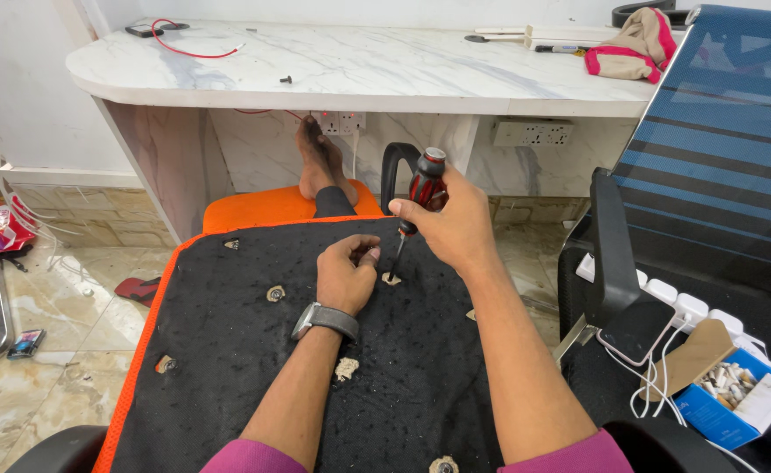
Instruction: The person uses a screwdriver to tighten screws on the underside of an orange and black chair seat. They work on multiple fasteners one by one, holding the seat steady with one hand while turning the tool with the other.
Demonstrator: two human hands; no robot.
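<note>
- The right hand is closed around the red-and-black handle of a screwdriver, held nearly upright so its tip presses straight down into a screw hole just below the hand.
- The left hand rests on the black underside of an upturned chair seat, fingers curled together just beside the tip, apparently steadying a screw there, though the screw itself is too small to make out.
- The seat lies flat across the person's lap, orange edge to the left of the hands, so the mounting holes face up; other torn holes sit left of and nearer than the hands.
- A bare foot stretches out beyond the hands, under a white marble counter.
- To the right of the right hand, close by, stands a blue mesh chair back with a black armrest, leaving little elbow room on that side.
- Beyond the armrest lie a white power strip and a blue box of small parts.
- Left of the left hand the seat ends and tiled floor opens out.
</note>
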